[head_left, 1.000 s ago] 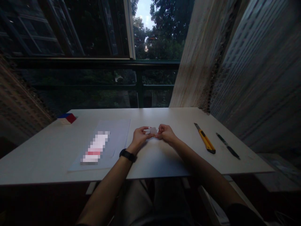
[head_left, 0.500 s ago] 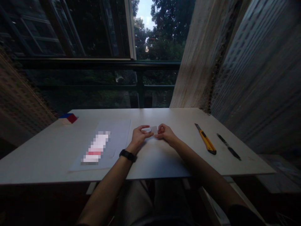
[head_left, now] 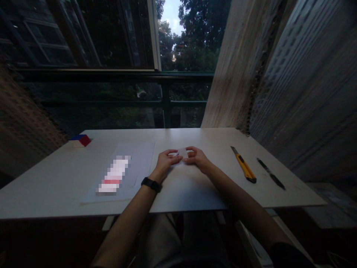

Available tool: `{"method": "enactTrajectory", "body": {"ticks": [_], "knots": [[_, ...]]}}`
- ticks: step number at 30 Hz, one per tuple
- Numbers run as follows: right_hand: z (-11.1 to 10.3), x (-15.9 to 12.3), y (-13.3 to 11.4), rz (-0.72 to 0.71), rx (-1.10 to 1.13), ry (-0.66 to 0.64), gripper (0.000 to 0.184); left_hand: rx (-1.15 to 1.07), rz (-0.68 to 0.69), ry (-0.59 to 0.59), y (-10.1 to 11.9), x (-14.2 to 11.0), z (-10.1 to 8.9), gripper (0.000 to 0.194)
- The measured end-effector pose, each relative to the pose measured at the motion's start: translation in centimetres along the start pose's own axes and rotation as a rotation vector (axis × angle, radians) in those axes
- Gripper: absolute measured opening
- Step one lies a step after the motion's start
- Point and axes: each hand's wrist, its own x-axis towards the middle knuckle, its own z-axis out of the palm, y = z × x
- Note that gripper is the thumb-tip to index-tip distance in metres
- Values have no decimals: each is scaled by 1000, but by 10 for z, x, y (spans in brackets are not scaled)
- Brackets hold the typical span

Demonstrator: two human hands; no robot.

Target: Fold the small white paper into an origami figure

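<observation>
Between my two hands, above the middle of the white table, is a small folded piece of white paper (head_left: 182, 152). My left hand (head_left: 166, 160) grips its left side between thumb and fingers; a dark band circles that wrist. On the other side my right hand (head_left: 196, 158) pinches the right edge with thumb and forefinger. The fingertips hide part of the folds. Off to the right of my right hand lies a yellow box cutter (head_left: 244, 165) with its blade showing, and beyond it a black pen (head_left: 271, 174).
White sheets (head_left: 143, 160) lie left of my hands, partly covered by a blurred patch. A cube puzzle (head_left: 80, 140) with blue and red faces sits at the table's far left. A curtain (head_left: 223, 74) hangs behind the right side, beside the window.
My right fingers have straightened a little and closed in on the paper's right edge. My left hand has barely moved.
</observation>
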Motion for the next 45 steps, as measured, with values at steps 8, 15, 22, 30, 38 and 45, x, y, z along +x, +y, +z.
{"method": "enactTrajectory", "body": {"ticks": [8,15,22,30,38,45], "knots": [[0,4,3,-7,-16,96,50,-22,-30,-10,1,-3,2,57],[-1,6,5,-9,-2,152,49,-17,-113,-116,7,-4,3,52],[0,4,5,3,6,147,47,62,-71,-91,3,-4,5,45],[0,4,4,7,5,109,47,199,80,-1,1,-2,5,38],[3,0,0,16,4,31,50,222,100,28,3,-1,3,34],[3,-1,-1,-4,30,26,55,183,103,5,6,-4,5,36]]}}
